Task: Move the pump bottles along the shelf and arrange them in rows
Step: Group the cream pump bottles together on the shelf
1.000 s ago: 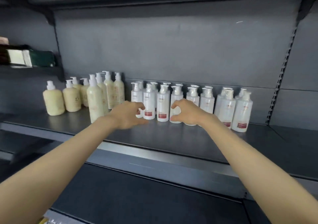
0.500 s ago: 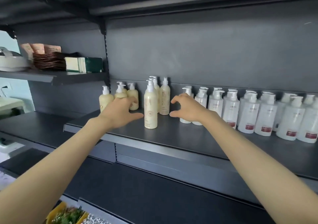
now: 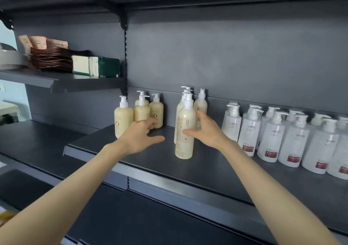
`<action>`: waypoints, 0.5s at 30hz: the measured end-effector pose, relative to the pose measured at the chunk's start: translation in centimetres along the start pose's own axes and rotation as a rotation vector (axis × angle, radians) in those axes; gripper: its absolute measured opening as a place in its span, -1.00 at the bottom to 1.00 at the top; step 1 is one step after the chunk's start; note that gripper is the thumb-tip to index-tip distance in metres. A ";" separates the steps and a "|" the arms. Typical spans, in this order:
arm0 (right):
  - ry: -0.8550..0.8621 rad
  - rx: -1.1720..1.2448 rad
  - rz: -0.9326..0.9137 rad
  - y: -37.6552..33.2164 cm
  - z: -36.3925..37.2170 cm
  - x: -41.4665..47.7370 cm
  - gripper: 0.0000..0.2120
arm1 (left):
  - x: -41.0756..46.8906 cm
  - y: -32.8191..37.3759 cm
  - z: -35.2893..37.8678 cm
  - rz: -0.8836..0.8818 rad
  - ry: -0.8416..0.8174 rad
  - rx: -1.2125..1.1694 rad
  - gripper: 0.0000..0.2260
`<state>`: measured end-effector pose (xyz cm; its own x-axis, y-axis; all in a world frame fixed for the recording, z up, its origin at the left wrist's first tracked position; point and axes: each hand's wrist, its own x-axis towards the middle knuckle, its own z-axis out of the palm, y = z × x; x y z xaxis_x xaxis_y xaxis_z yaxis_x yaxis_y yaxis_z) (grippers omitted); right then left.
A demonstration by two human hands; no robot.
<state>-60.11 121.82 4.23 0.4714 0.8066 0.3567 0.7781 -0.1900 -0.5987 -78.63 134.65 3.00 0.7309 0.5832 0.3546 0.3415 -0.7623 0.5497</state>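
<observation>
On the dark shelf (image 3: 207, 169) stand three groups of pump bottles. Several short cream bottles (image 3: 123, 118) sit at the left end, several tall cream bottles (image 3: 186, 116) in a line at the middle, and two rows of white bottles with red labels (image 3: 250, 129) to the right. My left hand (image 3: 141, 136) reaches forward with fingers spread, its fingertips at the nearest short cream bottles. My right hand (image 3: 205, 129) lies against the right side of the tall cream bottles, thumb on the front one, fingers fairly straight.
A higher shelf at the left carries a green and white box (image 3: 96, 68), a stack of brown packets (image 3: 50, 58) and pale pouches. An upright post (image 3: 125, 60) divides the bays. Another dark shelf runs below.
The view has swung left along the shelf. Both hands left the white bottles and moved left; the right hand now touches the tall cream bottles and the left reaches the short cream ones.
</observation>
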 end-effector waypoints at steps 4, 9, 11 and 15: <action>0.086 0.165 0.075 0.8 2.2 1.5 -0.31 | 2.3 -1.8 1.5 0.008 -0.037 -0.099 -0.49; 0.164 0.243 0.121 1.8 3.4 2.5 -0.38 | 5.9 -3.2 3.3 0.039 -0.109 -0.211 -0.47; 0.192 0.260 0.126 2.2 3.4 2.5 -0.39 | 7.6 -3.5 4.1 0.053 -0.139 -0.251 -0.45; 0.263 0.272 0.167 3.2 2.9 2.8 -0.43 | 10.7 -3.9 5.6 0.068 -0.210 -0.352 -0.40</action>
<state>-57.54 125.08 1.27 0.6993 0.5998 0.3889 0.5606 -0.1227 -0.8189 -68.80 142.28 0.41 0.8620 0.4369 0.2570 0.0920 -0.6334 0.7683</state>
